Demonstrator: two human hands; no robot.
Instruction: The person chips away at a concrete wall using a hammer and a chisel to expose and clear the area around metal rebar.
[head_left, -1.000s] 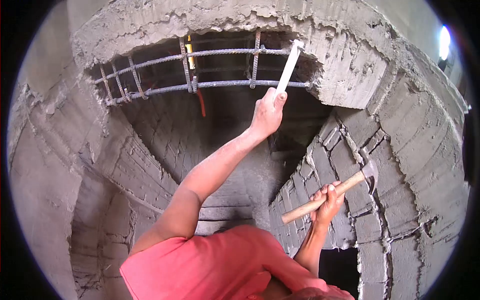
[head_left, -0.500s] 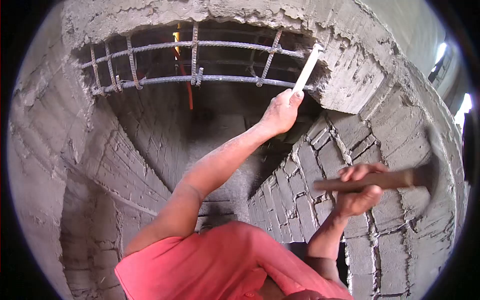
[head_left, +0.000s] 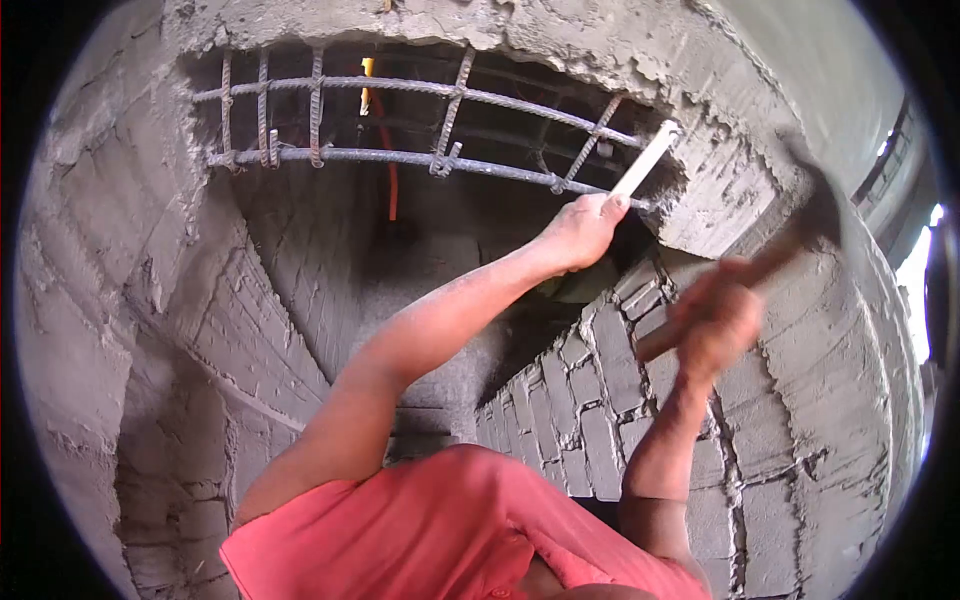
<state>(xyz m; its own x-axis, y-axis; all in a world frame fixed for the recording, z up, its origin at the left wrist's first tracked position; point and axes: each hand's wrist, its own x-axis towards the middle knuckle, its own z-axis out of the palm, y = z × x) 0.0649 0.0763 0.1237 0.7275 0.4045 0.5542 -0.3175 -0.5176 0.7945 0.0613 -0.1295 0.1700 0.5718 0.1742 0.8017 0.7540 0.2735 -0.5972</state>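
Overhead, holds the left hand (head_left: 580,232) clenched on a white chisel (head_left: 645,160), with bare rebar (head_left: 400,157) to that hand's left and the tip against the broken concrete edge (head_left: 720,200) just above it. Grips a blurred hammer (head_left: 775,255) in the fisted right hand (head_left: 715,320), right of the chisel hand. Ought to strike squarely along the chisel's axis, thumb clear, wrist steady.

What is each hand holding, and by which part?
Left hand grips the white chisel by its lower end; right hand grips the hammer low on its wooden handle.
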